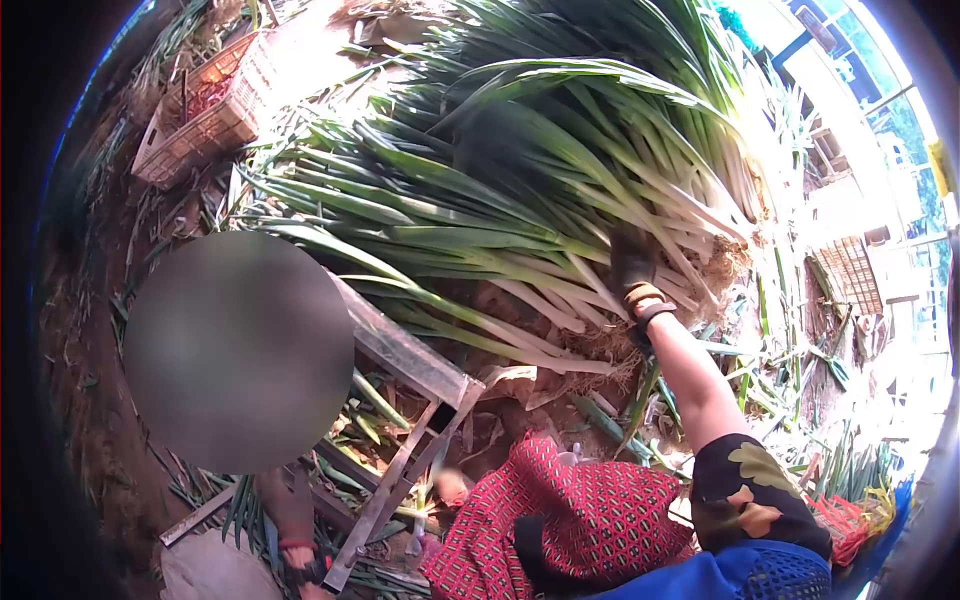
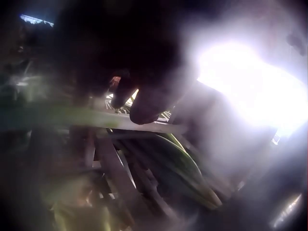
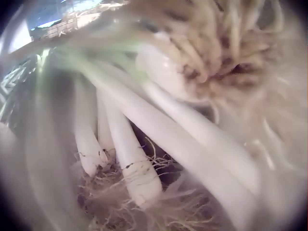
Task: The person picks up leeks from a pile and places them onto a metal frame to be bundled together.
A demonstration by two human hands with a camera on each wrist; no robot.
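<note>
My gloved right hand [image 1: 632, 262] reaches among the white stalks of a large pile of leeks [image 1: 430, 240]; leaves and stalks hide its fingers. The right wrist view shows white leek stalks [image 3: 137, 168] with tangled roots [image 3: 236, 62] very close, but not the hand. My left hand [image 1: 287, 505], in a brownish glove, is low on the left beside a metal frame, partly covered by a blurred patch. In the dim left wrist view, the dark fingers of the left hand [image 2: 139, 103] curl over a pale leek stalk [image 2: 103, 118].
The metal frame [image 1: 405, 480] stands between the left hand and a red patterned cloth [image 1: 590, 510]. An orange crate [image 1: 205, 115] lies at the upper left, another crate [image 1: 850, 275] at the right. Loose leaves litter the soil.
</note>
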